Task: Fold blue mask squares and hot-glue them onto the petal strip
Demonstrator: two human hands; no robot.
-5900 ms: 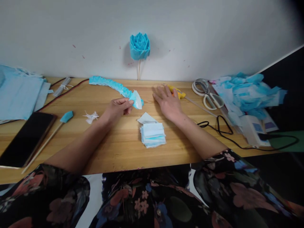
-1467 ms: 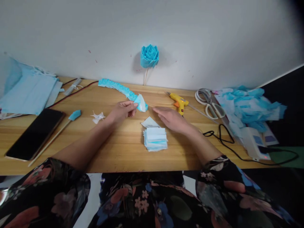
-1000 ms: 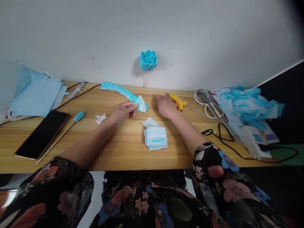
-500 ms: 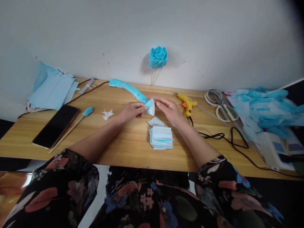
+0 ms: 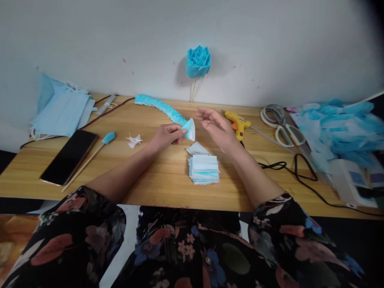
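Between the thumb and fingers of my left hand [image 5: 170,136] is a folded blue-and-white piece of mask fabric [image 5: 189,129], its pale edge facing right. My right hand [image 5: 218,128] hovers just to the right of it, fingers apart and holding nothing, close to the yellow glue gun [image 5: 240,123]. Below the hands lies a stack of cut mask fabric pieces [image 5: 204,170], with one grey-white folded piece [image 5: 198,148] at its top edge. A curved row of folded blue pieces [image 5: 160,106] runs from the back toward my left hand.
A blue fabric flower [image 5: 198,62] on a stick stands against the wall. At left are face masks [image 5: 61,110], a phone [image 5: 69,157], a stick with a blue bud [image 5: 108,138] and a white scrap [image 5: 134,140]. Scissors [image 5: 289,134], a black cable [image 5: 303,176] and blue scraps [image 5: 345,128] lie right.
My right hand has drawn away from the folded piece, its fingers opening. My left hand keeps hold of the piece. The whole view has shifted slightly.
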